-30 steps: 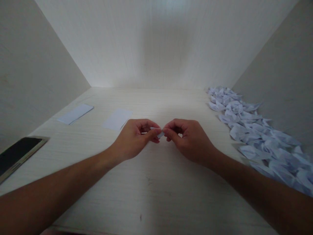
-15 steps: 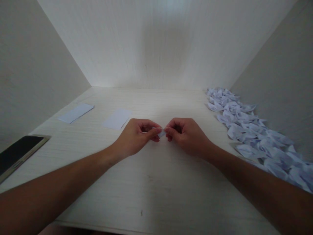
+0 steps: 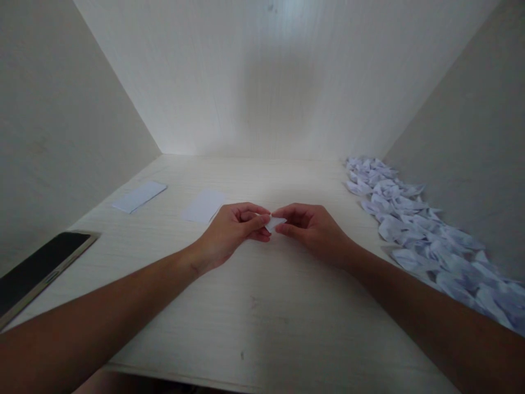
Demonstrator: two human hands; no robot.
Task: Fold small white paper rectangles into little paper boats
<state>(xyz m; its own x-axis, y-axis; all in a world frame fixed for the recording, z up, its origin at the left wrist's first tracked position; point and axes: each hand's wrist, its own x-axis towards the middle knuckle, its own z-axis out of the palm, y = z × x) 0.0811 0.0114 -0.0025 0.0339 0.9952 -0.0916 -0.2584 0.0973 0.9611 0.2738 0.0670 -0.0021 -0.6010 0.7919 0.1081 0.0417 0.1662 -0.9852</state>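
Observation:
Between my two hands, over the middle of the table [image 3: 287, 323], is a small folded piece of white paper [image 3: 275, 223] with a pointed end to the right. My left hand [image 3: 240, 227] pinches its left side between thumb and fingers. My right hand [image 3: 309, 225] has its thumb and forefinger on the right side of the same paper, one above and one below the point. Part of the paper is hidden behind the left fingers.
Along the right wall lies a long heap of folded white paper pieces [image 3: 426, 235]. White paper sheets [image 3: 204, 206] lie left of centre, with a second stack of paper [image 3: 140, 196] farther left. A phone [image 3: 41, 268] rests at the left edge.
The fingers of my right hand have spread a little, and more of the folded paper shows between the hands. The whole view has shifted slightly.

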